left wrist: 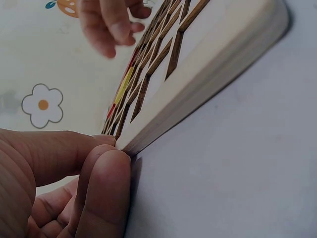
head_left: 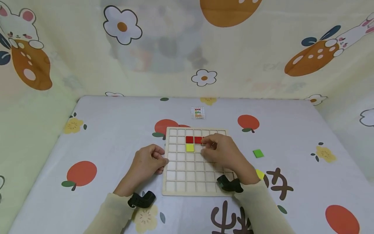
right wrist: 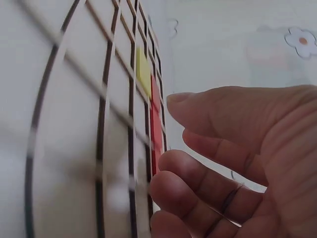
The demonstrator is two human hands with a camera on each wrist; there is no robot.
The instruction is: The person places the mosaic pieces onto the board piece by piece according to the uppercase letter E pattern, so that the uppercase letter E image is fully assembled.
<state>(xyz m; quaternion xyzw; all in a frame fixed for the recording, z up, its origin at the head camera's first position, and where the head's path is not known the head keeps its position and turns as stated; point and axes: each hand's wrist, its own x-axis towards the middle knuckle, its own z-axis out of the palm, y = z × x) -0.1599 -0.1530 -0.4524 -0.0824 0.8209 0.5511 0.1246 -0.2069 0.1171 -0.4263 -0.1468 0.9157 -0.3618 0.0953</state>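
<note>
A square wooden grid board [head_left: 198,194] lies on the table in the head view. In its upper rows sit a red tile [head_left: 189,139], a second red tile [head_left: 197,140] partly behind the right fingers, and a yellow tile [head_left: 190,148] below the first. My left hand [head_left: 148,160] holds the board's left edge between thumb and fingertips, as the left wrist view shows too. Over the board hovers my right hand [head_left: 223,151], its fingers loosely bent beside the red tiles. The right wrist view shows nothing between thumb and fingers.
A loose green tile [head_left: 258,153] lies right of the board. Another yellow tile [head_left: 259,174] is partly hidden by the right wrist. Behind the board is a small card [head_left: 197,112] printed with a coloured grid. A patterned cloth covers the table; curtains hang behind.
</note>
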